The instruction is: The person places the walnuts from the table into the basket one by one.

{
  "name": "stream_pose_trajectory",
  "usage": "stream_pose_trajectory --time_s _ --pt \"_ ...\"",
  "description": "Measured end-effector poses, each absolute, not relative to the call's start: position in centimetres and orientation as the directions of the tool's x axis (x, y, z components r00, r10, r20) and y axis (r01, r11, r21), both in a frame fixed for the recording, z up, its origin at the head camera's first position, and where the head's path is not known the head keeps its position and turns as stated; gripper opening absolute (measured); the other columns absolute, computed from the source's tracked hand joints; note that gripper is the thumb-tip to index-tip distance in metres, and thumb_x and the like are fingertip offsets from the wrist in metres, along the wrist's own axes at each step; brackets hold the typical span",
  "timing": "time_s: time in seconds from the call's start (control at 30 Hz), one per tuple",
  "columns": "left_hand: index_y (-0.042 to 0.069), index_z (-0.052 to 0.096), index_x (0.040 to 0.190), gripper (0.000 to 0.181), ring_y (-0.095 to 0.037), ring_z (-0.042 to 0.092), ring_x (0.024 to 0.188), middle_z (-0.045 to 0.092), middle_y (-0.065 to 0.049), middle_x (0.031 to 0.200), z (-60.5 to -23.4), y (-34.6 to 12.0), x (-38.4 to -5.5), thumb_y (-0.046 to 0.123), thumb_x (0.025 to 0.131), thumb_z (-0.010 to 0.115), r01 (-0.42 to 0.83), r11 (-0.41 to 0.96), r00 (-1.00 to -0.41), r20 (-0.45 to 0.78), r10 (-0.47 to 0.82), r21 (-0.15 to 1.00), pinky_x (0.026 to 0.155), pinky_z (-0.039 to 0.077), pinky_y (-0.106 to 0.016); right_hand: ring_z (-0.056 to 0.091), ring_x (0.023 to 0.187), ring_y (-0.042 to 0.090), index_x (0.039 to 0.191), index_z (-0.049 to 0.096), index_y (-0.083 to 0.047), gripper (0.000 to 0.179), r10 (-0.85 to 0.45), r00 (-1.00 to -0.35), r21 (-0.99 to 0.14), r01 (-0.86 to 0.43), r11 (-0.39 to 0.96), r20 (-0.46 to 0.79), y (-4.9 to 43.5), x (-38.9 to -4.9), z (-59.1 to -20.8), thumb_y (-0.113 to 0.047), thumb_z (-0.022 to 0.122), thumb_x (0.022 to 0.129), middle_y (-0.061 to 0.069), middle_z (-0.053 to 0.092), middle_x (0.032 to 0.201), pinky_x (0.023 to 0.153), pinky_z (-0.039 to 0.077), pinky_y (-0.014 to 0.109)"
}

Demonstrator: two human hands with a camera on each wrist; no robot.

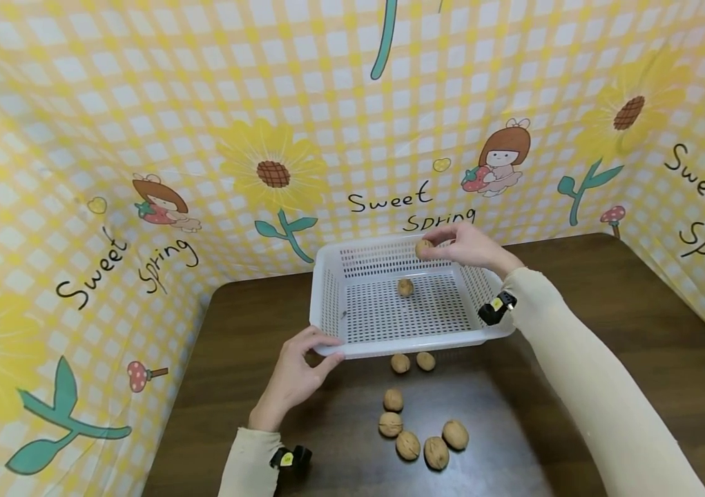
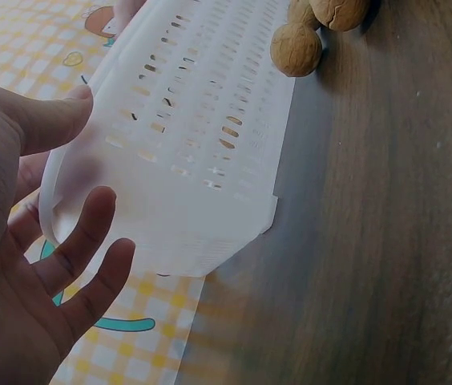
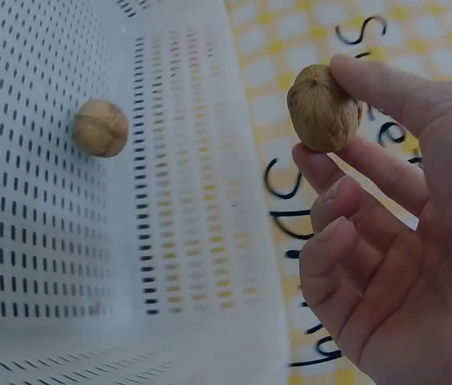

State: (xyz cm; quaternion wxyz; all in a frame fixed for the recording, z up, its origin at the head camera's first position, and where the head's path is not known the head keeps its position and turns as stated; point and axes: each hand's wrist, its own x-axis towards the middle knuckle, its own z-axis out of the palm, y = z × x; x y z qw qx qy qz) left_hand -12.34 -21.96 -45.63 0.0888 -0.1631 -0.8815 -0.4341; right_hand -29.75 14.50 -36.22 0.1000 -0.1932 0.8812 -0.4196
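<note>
A white perforated plastic basket (image 1: 414, 338) stands on the dark wooden table. My left hand (image 1: 299, 366) grips its near left corner; in the left wrist view the thumb (image 2: 58, 120) lies over the rim with fingers on the outer wall. Over the basket's far side my right hand (image 1: 470, 247) pinches a walnut (image 3: 322, 108) between thumb and fingertips. Another walnut (image 1: 405, 287) lies inside on the basket floor. In front of the basket, several walnuts (image 1: 408, 446) are scattered on the table, two of them (image 1: 400, 363) close by its near wall.
The brown wooden table (image 1: 253, 310) extends to both sides of the basket. A yellow checked cloth (image 1: 203, 103) with flowers and lettering hangs behind and at both sides. Small black wrist cameras (image 1: 497, 308) sit on both sleeves.
</note>
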Motion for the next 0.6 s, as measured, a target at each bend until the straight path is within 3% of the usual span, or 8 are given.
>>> stream_pose_trajectory --time_s 0.13,0.2,0.47,0.6 --pt "0.023 0.083 0.109 0.019 -0.011 0.064 0.097 0.072 0.008 0.105 -45.6 -22.0 -12.4 0.016 0.092 0.085 0.358 0.574 -0.934 0.293 0.206 0.736 0.087 0.055 -0.039 0.062 0.081 0.023 0.140 0.070 -0.015 0.052 -0.398 -0.917 -0.789 -0.224 0.572 -0.029 14.0 -30.8 -37.9 -0.046 0.074 0.099 0.012 0.074 0.133 0.068 0.053 0.033" --pt "0.024 0.083 0.109 0.019 -0.011 0.065 0.098 0.072 0.008 0.106 -45.6 -22.0 -12.4 0.016 0.092 0.085 0.356 0.575 -0.934 0.292 0.205 0.737 0.088 0.055 -0.039 0.054 0.069 0.021 0.143 0.067 -0.013 0.052 -0.391 -0.919 -0.796 -0.203 0.571 -0.046 13.9 -31.2 -38.9 -0.043 0.073 0.101 0.014 0.074 0.132 0.063 0.051 0.034" --pt "0.026 0.083 0.108 0.019 -0.011 0.066 0.098 0.072 0.010 0.106 -45.8 -21.8 -12.3 0.016 0.091 0.086 0.364 0.576 -0.931 0.297 0.210 0.732 0.088 0.056 -0.038 0.049 0.059 0.018 0.122 0.074 -0.006 0.029 -0.415 -0.905 -0.793 -0.185 0.580 -0.093 13.9 -31.9 -42.1 -0.029 0.071 0.104 0.019 0.073 0.110 0.061 0.049 0.037" --pt "0.026 0.083 0.108 0.020 -0.011 0.066 0.100 0.072 0.010 0.107 -45.6 -21.9 -12.3 0.016 0.091 0.086 0.355 0.572 -0.935 0.291 0.204 0.739 0.090 0.056 -0.042 0.058 0.069 0.026 0.136 0.070 -0.005 0.042 -0.395 -0.911 -0.772 -0.164 0.614 -0.121 13.8 -32.2 -42.4 -0.030 0.074 0.102 0.020 0.073 0.127 0.067 0.054 0.040"
